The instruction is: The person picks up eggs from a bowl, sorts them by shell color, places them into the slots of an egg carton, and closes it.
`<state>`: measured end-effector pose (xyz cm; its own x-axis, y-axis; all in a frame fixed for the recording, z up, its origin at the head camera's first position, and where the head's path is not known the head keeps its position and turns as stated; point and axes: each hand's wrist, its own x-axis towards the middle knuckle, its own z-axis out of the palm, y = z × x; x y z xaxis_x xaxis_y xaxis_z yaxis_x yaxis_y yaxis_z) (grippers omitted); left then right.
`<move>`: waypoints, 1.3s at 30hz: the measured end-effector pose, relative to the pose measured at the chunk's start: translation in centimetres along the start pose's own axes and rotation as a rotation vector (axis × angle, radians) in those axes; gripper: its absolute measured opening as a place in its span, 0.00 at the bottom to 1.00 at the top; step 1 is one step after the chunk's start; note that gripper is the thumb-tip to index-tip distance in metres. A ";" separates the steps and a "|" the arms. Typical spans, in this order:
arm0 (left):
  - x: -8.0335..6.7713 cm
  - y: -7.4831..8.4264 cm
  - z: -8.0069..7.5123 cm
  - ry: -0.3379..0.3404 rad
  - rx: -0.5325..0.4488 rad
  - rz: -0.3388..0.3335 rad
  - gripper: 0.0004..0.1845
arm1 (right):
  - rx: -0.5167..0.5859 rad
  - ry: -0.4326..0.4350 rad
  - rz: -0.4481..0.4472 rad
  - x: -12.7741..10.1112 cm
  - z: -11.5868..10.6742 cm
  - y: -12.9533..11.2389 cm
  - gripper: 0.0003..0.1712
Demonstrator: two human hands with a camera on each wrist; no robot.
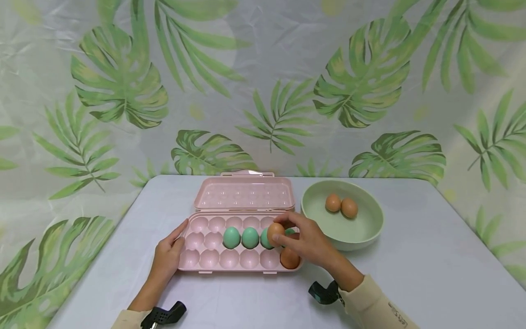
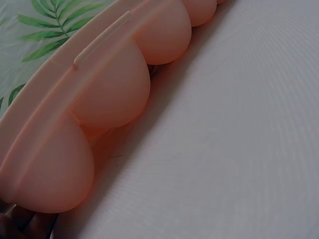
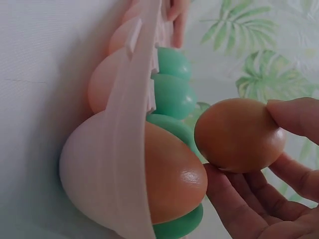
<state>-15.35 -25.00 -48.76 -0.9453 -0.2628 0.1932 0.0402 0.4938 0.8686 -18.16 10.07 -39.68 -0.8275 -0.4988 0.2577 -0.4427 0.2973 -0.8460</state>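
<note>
Brown egg [image 1: 274,234] is what we see pinched between the thumb and fingers of the right hand [image 1: 308,235], above the right part of the pink carton [image 1: 230,270]. The left hand [image 1: 165,253] grips the carton's left end, with fingers showing beneath it. Four green eggs [image 1: 250,238] sit in the middle row, and another brown one [image 1: 290,258] fills the front right cup. We judge the filling partway along: the other front cups are bare, as are two in the middle row. Two more brown eggs [image 1: 349,208] wait in the green bowl [image 1: 370,230], and the lid [image 1: 244,194] is tipped back. We cannot make out the back right cup (the right hand covers it), nor whether the held egg touches its neighbours. The left wrist view mostly shows us the carton's underside, the fingers dark and cut off.
</note>
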 end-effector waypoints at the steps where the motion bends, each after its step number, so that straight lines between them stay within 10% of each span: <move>1: 0.0 0.0 0.0 0.000 0.001 0.001 0.24 | 0.003 -0.004 0.000 -0.1 -0.1 -0.4 0.17; 39: -0.1 0.2 -0.1 0.004 0.005 -0.001 0.24 | -0.210 -0.039 -0.109 -0.3 1.7 3.0 0.16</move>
<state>-15.20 -24.93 -48.58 -0.9439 -0.2667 0.1947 0.0381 0.4979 0.8664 -18.69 9.68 -43.13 -0.7588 -0.5673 0.3200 -0.5940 0.4012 -0.6973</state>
